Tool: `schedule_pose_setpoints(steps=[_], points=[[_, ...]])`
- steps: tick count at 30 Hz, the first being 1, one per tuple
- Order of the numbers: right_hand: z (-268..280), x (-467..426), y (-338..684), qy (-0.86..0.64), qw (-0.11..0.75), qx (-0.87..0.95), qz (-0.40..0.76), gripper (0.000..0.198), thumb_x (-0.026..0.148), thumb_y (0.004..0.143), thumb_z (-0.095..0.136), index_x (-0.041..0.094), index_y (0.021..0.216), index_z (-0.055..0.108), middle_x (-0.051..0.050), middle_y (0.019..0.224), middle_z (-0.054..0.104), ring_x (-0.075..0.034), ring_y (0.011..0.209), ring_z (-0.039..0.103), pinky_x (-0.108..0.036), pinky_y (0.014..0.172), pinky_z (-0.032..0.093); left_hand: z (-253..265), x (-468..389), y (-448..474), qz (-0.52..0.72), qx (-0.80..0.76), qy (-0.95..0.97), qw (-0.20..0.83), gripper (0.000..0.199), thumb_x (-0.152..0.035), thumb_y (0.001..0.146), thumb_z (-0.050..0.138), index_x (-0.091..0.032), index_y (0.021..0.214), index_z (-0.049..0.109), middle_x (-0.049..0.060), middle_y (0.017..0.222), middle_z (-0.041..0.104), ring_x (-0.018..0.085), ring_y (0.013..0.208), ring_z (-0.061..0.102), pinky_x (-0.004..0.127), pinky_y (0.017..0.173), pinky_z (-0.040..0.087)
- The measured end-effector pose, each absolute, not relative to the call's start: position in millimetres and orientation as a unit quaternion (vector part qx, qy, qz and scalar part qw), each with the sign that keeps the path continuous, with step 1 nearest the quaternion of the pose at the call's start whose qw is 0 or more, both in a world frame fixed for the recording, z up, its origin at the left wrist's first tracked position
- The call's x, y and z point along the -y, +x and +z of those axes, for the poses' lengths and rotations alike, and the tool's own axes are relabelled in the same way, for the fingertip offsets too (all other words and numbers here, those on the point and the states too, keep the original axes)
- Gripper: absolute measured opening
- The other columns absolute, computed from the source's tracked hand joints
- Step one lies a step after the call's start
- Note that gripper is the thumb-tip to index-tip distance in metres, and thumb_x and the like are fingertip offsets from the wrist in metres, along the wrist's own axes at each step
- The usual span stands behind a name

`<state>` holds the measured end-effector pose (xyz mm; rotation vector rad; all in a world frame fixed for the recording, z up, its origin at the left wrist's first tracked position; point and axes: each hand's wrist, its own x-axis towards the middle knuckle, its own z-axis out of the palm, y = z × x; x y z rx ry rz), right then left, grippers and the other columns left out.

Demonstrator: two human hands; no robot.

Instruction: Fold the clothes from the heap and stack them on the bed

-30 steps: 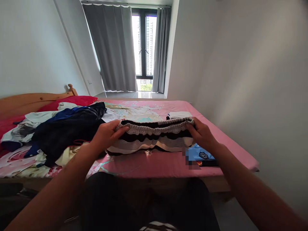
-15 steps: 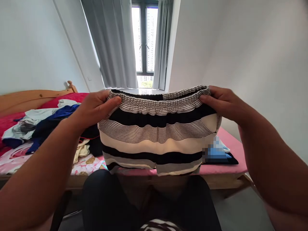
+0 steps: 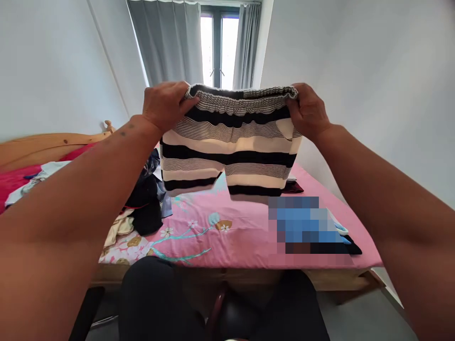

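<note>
A pair of black, cream and striped shorts (image 3: 231, 142) hangs upright in the air with its gathered elastic waistband at the top. My left hand (image 3: 168, 105) grips the left end of the waistband, thumb on the near side. At the other end my right hand (image 3: 310, 109) pinches the waistband the same way. Both arms are stretched forward, and the two legs of the shorts dangle above the bed, apart from the sheet.
A pink flowered bed sheet (image 3: 213, 241) covers the bed before my knees. Jumbled clothes (image 3: 145, 208) lie at left, near the wooden headboard (image 3: 53, 147). At right rest a partly blurred blue stack (image 3: 302, 225) and a dark folded item (image 3: 294, 187). Grey curtains (image 3: 167, 42) flank the window.
Both hands have raised the shorts higher and farther from me. The legs of the shorts now hang unfolded, and more of the bed shows beneath them.
</note>
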<state>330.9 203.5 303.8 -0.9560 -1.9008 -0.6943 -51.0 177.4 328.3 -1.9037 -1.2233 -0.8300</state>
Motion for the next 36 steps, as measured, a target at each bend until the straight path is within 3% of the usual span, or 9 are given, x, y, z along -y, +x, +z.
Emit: schedule_pose_setpoints(steps=[3, 6, 11, 15, 19, 23, 28, 32, 36], points=[[256, -183, 331, -0.36, 0.429, 0.784, -0.269, 0.041, 0.037, 0.093, 0.035, 0.008, 0.112, 0.057, -0.012, 0.112, 0.059, -0.018, 0.105, 0.052, -0.034, 0.087, 0.039, 270, -163, -66, -0.311, 0.449, -0.763, 0.345, 0.048, -0.054, 0.089, 0.04, -0.013, 0.099, 0.063, 0.007, 0.093, 0.064, 0.017, 0.093, 0.055, 0.027, 0.076, 0.035], [159, -154, 328, -0.349, 0.365, 0.842, -0.189, 0.025, 0.025, 0.087, 0.048, 0.016, 0.106, 0.061, -0.01, 0.102, 0.063, -0.021, 0.097, 0.055, -0.04, 0.088, 0.043, 163, -136, -78, -0.258, 0.42, -0.832, 0.256, 0.03, -0.045, 0.084, 0.053, -0.019, 0.094, 0.065, 0.007, 0.082, 0.064, 0.018, 0.083, 0.057, 0.028, 0.07, 0.038], [-37, -82, 329, -0.412, 0.258, 0.874, -0.016, 0.032, 0.016, 0.085, 0.044, 0.023, 0.109, 0.063, -0.008, 0.109, 0.06, -0.021, 0.103, 0.055, -0.039, 0.089, 0.046, -30, -62, -78, -0.133, 0.421, -0.895, 0.065, 0.024, -0.024, 0.084, 0.053, -0.025, 0.105, 0.064, 0.005, 0.083, 0.064, 0.02, 0.082, 0.059, 0.03, 0.072, 0.042], [-130, -29, 331, -0.494, 0.3, 0.81, 0.096, 0.046, 0.014, 0.081, 0.042, 0.022, 0.126, 0.051, -0.011, 0.131, 0.048, -0.023, 0.123, 0.045, -0.044, 0.103, 0.039, -97, -12, -75, -0.114, 0.485, -0.867, 0.011, 0.047, -0.03, 0.076, 0.065, -0.026, 0.122, 0.056, 0.01, 0.122, 0.057, 0.029, 0.111, 0.053, 0.042, 0.091, 0.041], [-145, -15, 319, -0.638, 0.421, 0.61, 0.208, 0.045, 0.034, 0.084, 0.045, 0.014, 0.124, 0.047, -0.016, 0.122, 0.055, -0.026, 0.114, 0.054, -0.044, 0.099, 0.043, -91, 2, -54, -0.18, 0.494, -0.85, -0.033, 0.051, -0.039, 0.082, 0.058, -0.023, 0.13, 0.05, 0.011, 0.136, 0.049, 0.029, 0.128, 0.041, 0.044, 0.104, 0.033], [-132, -27, 300, -0.71, 0.403, 0.479, 0.321, 0.053, 0.058, 0.073, 0.055, 0.013, 0.1, 0.059, -0.015, 0.102, 0.065, -0.028, 0.097, 0.062, -0.037, 0.077, 0.053, -81, -8, 2, -0.17, 0.439, -0.879, -0.077, 0.059, -0.039, 0.084, 0.054, -0.019, 0.137, 0.041, 0.011, 0.143, 0.042, 0.026, 0.135, 0.033, 0.045, 0.112, 0.022], [-124, -36, 291, -0.692, 0.377, 0.398, 0.469, 0.05, 0.059, 0.065, 0.062, 0.014, 0.089, 0.059, -0.009, 0.087, 0.067, -0.023, 0.074, 0.064, -0.029, 0.051, 0.049, -107, -23, 65, -0.113, 0.5, -0.852, -0.105, 0.076, -0.041, 0.075, 0.061, -0.01, 0.14, 0.036, 0.02, 0.148, 0.03, 0.033, 0.139, 0.022, 0.054, 0.113, 0.011], [-105, -47, 279, -0.676, 0.415, 0.427, 0.434, 0.046, 0.054, 0.067, 0.062, 0.014, 0.089, 0.059, -0.008, 0.083, 0.067, -0.022, 0.077, 0.063, -0.028, 0.059, 0.048, -129, -21, 77, -0.11, 0.533, -0.833, -0.098, 0.082, -0.039, 0.074, 0.062, -0.008, 0.143, 0.03, 0.021, 0.151, 0.023, 0.033, 0.141, 0.013, 0.055, 0.113, 0.004], [-70, -58, 223, -0.612, 0.399, 0.63, 0.264, 0.037, 0.05, 0.079, 0.051, 0.016, 0.091, 0.059, -0.008, 0.085, 0.066, -0.021, 0.08, 0.059, -0.029, 0.067, 0.045, -135, -15, 77, -0.163, 0.533, -0.82, -0.131, 0.084, -0.035, 0.073, 0.063, -0.007, 0.144, 0.027, 0.02, 0.152, 0.02, 0.033, 0.142, 0.009, 0.053, 0.115, 0.0]])
